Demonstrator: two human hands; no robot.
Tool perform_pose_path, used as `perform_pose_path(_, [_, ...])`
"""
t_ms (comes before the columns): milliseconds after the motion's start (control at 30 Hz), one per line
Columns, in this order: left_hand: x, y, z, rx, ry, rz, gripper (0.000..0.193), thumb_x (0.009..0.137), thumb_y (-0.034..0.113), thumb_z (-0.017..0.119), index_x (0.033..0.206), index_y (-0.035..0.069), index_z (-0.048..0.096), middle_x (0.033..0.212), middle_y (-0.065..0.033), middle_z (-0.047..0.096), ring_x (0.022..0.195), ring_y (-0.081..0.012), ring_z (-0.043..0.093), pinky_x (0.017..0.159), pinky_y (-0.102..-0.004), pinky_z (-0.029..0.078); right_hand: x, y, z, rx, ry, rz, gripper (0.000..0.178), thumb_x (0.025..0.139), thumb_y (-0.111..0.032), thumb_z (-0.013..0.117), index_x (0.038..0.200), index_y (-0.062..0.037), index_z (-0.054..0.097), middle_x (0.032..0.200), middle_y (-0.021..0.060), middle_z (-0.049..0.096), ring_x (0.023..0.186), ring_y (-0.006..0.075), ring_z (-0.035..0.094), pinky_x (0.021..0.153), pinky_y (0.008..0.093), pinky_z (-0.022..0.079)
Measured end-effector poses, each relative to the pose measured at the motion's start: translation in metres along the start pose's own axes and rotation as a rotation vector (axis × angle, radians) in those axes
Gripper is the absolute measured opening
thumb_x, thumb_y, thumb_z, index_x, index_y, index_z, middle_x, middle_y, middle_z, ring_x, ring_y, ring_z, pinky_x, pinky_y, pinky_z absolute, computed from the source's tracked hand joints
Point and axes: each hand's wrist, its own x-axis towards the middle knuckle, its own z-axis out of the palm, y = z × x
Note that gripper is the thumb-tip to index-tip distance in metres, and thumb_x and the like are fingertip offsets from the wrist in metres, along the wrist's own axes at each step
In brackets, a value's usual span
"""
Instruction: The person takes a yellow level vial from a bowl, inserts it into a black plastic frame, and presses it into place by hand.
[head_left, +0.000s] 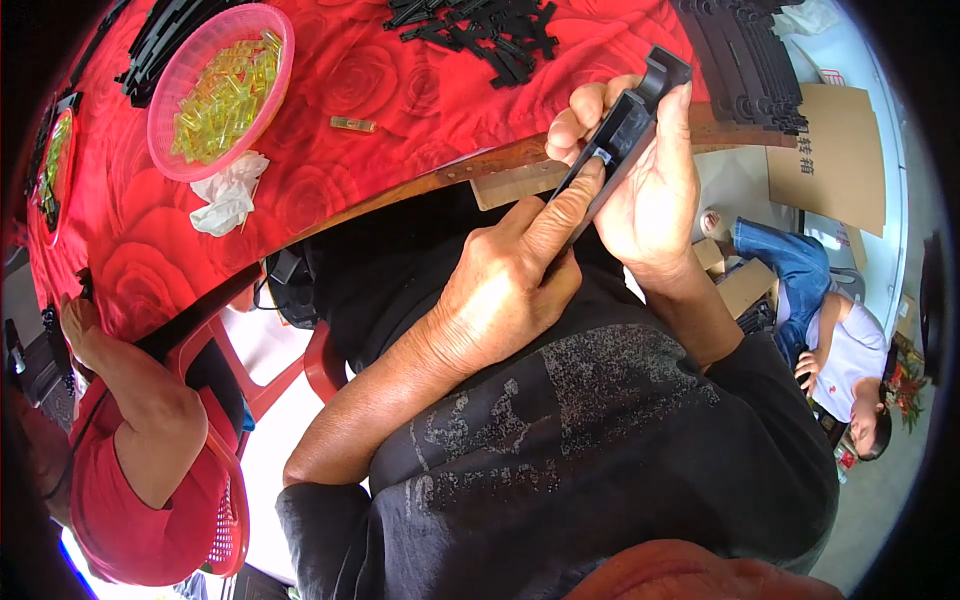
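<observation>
A long, narrow black plastic part point(625, 125) with an open channel and a hooked upper end is held slantwise near the table edge. My right hand point(650, 200), palm up, is closed round it, with the thumb on one side and the fingers on the other. My left hand point(505, 275) presses its index fingertip into the channel, its other fingers curled by the part's lower end. A small pale piece point(602, 156) shows at that fingertip; its kind is too small to tell.
On the red rose-patterned tablecloth point(350, 85) stand a pink basket point(158, 125) of yellow-green clear tubes, one loose tube point(353, 124), crumpled tissue point(228, 195), and a pile of black pieces point(490, 35). Black strips point(745, 60) lie stacked right. People sit left point(150, 480) and right point(835, 340).
</observation>
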Motion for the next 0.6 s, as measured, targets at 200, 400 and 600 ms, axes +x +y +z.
perform_pose_path(200, [-0.001, -0.001, -0.003, -0.03, -0.016, 0.007, 0.072, 0.075, -0.005, 0.063, 0.143, 0.013, 0.048, 0.079, -0.0157, 0.056, 0.069, -0.0336, 0.063, 0.064, -0.0403, 0.055, -0.001, 0.001, -0.005, 0.013, 0.003, 0.044, 0.049, 0.103, -0.053, 0.031, 0.099, -0.0082, 0.05, 0.09, 0.0067, 0.053, 0.088, 0.0248, 0.06, 0.081, 0.0392, 0.048])
perform_pose_path(400, [0.0, 0.001, -0.003, 0.036, -0.024, -0.031, 0.064, 0.075, -0.004, 0.064, 0.137, 0.008, 0.053, 0.079, -0.0154, 0.057, 0.067, -0.0329, 0.063, 0.063, -0.0409, 0.055, 0.003, -0.001, -0.01, 0.016, 0.046, 0.049, 0.05, 0.103, -0.052, 0.032, 0.095, -0.0072, 0.052, 0.092, 0.0081, 0.057, 0.089, 0.0252, 0.063, 0.083, 0.0392, 0.051])
perform_pose_path(600, [-0.001, 0.0, 0.001, 0.106, 0.061, 0.043, 0.054, 0.076, -0.006, 0.069, 0.128, 0.003, 0.06, 0.084, -0.0147, 0.064, 0.07, -0.0246, 0.066, 0.066, -0.0316, 0.054, 0.007, -0.001, -0.024, 0.118, -0.005, -0.01, 0.051, 0.103, -0.053, 0.032, 0.098, -0.0069, 0.053, 0.093, 0.0145, 0.064, 0.091, 0.0352, 0.069, 0.084, 0.0465, 0.058])
